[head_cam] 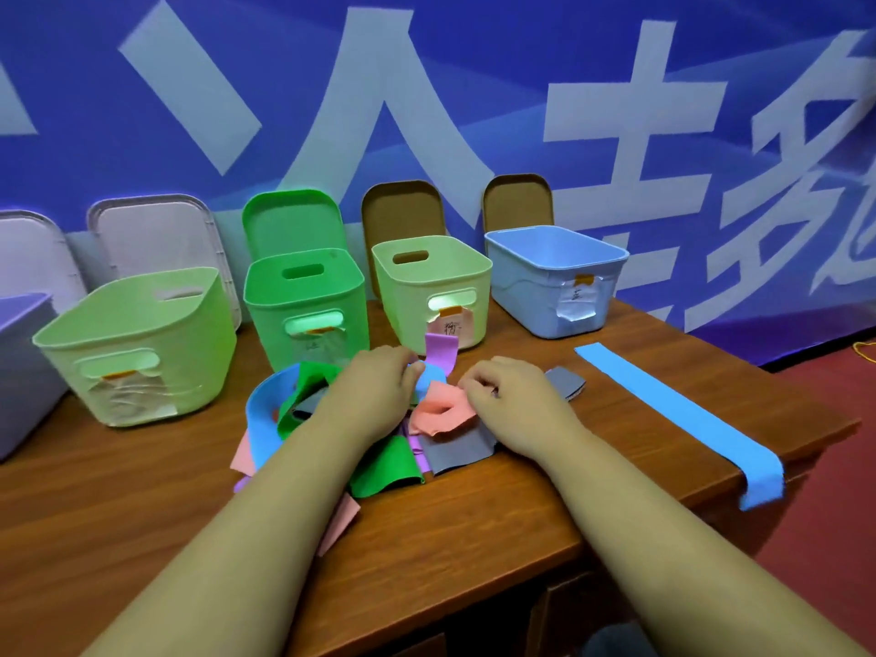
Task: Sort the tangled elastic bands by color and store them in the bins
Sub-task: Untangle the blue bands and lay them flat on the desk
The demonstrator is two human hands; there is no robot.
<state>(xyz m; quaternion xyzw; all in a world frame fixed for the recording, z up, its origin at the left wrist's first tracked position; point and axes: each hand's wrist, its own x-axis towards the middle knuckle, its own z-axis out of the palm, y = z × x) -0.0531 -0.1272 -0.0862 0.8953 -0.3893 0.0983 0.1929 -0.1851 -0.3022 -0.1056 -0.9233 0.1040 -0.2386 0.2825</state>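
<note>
Your left hand (374, 386) & right hand (512, 395) are bare; forearms (294, 490) bare too, as far as view shows.

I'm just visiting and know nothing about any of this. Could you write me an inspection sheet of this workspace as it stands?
Surface: brown wooden table.
Job's things: tangled pile of blue, green, pink, purple and grey bands at centre; flat blue band at right, one end hanging over the table edge; along the back a purple bin, pale green bin, green bin, second pale green bin and blue bin; lids lean against the wall behind.
Clutter: nothing seen.
Grips: left hand pinches a blue loop in the pile; right hand pinches the pink band.
Cables: thin yellow cord on the floor, far right.
Surroundings: blue banner with large white characters; red floor.
</note>
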